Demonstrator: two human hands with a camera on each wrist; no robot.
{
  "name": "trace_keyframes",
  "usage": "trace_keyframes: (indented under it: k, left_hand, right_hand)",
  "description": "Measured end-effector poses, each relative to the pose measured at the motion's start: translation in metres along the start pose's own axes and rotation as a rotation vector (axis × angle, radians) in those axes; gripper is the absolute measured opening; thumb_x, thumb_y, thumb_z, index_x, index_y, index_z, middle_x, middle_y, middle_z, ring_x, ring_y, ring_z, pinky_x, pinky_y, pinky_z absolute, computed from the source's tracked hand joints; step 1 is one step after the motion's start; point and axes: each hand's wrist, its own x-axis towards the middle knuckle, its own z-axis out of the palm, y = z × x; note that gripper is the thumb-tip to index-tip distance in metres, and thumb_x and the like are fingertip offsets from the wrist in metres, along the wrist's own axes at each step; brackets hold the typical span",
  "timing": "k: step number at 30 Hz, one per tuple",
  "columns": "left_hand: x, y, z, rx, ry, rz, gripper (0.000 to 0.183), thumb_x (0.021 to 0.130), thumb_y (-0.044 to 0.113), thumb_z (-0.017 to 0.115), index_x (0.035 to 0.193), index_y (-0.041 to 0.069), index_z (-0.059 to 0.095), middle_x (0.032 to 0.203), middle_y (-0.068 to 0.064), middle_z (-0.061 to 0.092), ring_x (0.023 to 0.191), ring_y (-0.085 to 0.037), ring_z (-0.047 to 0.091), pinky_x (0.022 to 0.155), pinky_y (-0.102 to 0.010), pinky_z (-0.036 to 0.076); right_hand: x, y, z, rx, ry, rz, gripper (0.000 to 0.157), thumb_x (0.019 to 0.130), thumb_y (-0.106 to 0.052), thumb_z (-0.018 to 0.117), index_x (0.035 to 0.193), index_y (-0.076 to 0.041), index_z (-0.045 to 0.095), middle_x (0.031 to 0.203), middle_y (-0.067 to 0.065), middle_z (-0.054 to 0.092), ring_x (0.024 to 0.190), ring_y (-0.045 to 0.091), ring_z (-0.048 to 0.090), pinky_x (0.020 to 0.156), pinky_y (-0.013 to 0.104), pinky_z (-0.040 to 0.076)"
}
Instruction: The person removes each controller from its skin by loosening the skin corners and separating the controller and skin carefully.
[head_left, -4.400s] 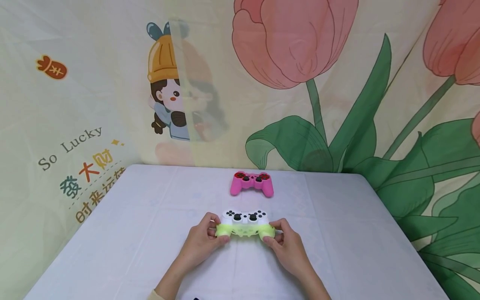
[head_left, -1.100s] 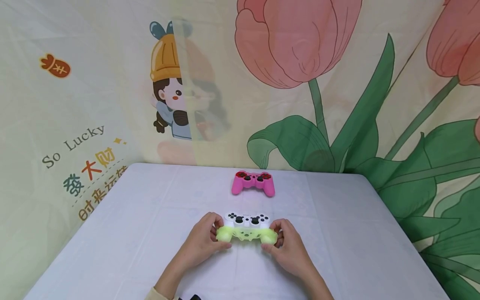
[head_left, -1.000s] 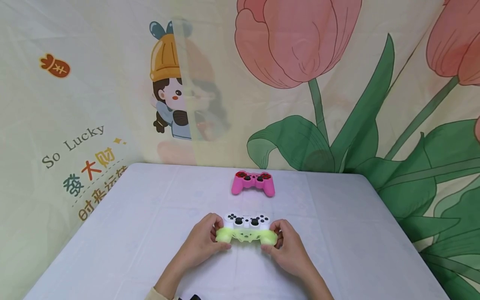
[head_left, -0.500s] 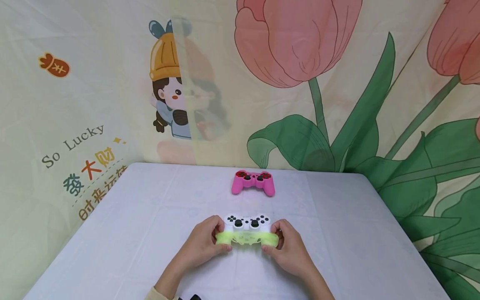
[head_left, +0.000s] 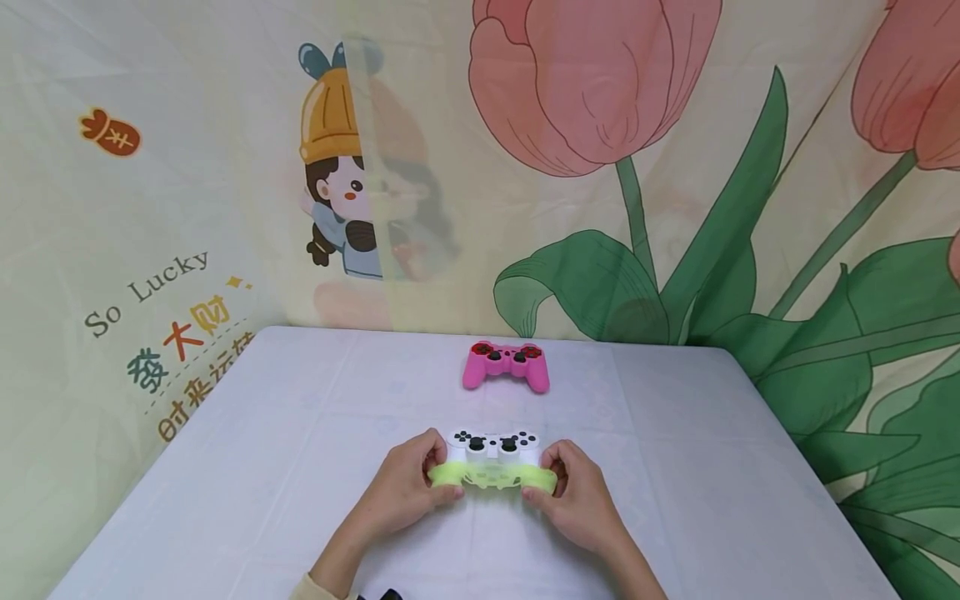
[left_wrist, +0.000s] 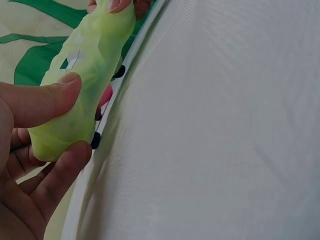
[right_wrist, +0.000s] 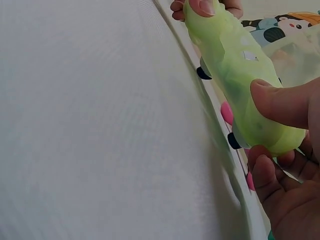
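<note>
A white game controller point(head_left: 492, 451) with black thumbsticks is held above the table in front of me. A translucent lime-green silicone sleeve point(head_left: 491, 477) covers its handles and near edge; the button face shows white and bare in the head view. My left hand point(head_left: 408, 479) pinches the left end of the sleeve, thumb on the near side and fingers curled behind. At the right end, my right hand point(head_left: 576, 493) grips it the same way. From the wrists, the sleeve point(left_wrist: 95, 55) looks wrinkled round the handles, each thumb pressing on it.
Beyond the hands lies a pink controller point(head_left: 507, 362) with red button areas on the white-covered table point(head_left: 675, 467). A printed cloth point(head_left: 442, 308) with tulips hangs behind the far edge. A small black object point(head_left: 391, 595) shows at the bottom edge.
The controller has come slightly nearer to me, and its button face now tilts up more toward the head camera. Both hands have kept their hold, with only small finger shifts.
</note>
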Motion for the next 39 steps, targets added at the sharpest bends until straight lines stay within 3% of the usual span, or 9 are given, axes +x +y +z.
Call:
trace_keyframes:
  k: [10, 26, 39]
  left_hand:
    - [0.0004, 0.0022, -0.0002, 0.015, 0.013, -0.041, 0.049, 0.076, 0.026, 0.097, 0.091, 0.022, 0.051, 0.077, 0.005, 0.049, 0.073, -0.01, 0.048, 0.066, -0.025, 0.04]
    - [0.001, 0.0012, 0.0023, 0.026, 0.005, -0.039, 0.049, 0.077, 0.027, 0.097, 0.091, 0.022, 0.05, 0.076, 0.007, 0.046, 0.073, -0.008, 0.047, 0.066, -0.025, 0.039]
    - [0.002, 0.0011, 0.0038, -0.014, 0.032, -0.084, 0.047, 0.078, 0.024, 0.096, 0.09, 0.022, 0.051, 0.075, 0.005, 0.047, 0.072, -0.01, 0.047, 0.065, -0.025, 0.039]
  right_hand:
    - [0.0005, 0.0009, 0.003, -0.018, 0.022, 0.017, 0.044, 0.074, -0.007, 0.097, 0.094, -0.014, 0.059, 0.081, 0.0, 0.054, 0.066, 0.011, 0.051, 0.059, 0.022, 0.044]
    - [0.0005, -0.0011, 0.0032, -0.039, 0.044, 0.049, 0.043, 0.072, -0.007, 0.098, 0.093, -0.014, 0.061, 0.079, 0.0, 0.055, 0.066, 0.011, 0.051, 0.06, 0.023, 0.044]
    - [0.0003, -0.0025, 0.0055, -0.042, 0.062, 0.054, 0.043, 0.073, -0.008, 0.098, 0.094, -0.013, 0.062, 0.08, -0.001, 0.057, 0.067, 0.011, 0.052, 0.061, 0.023, 0.046]
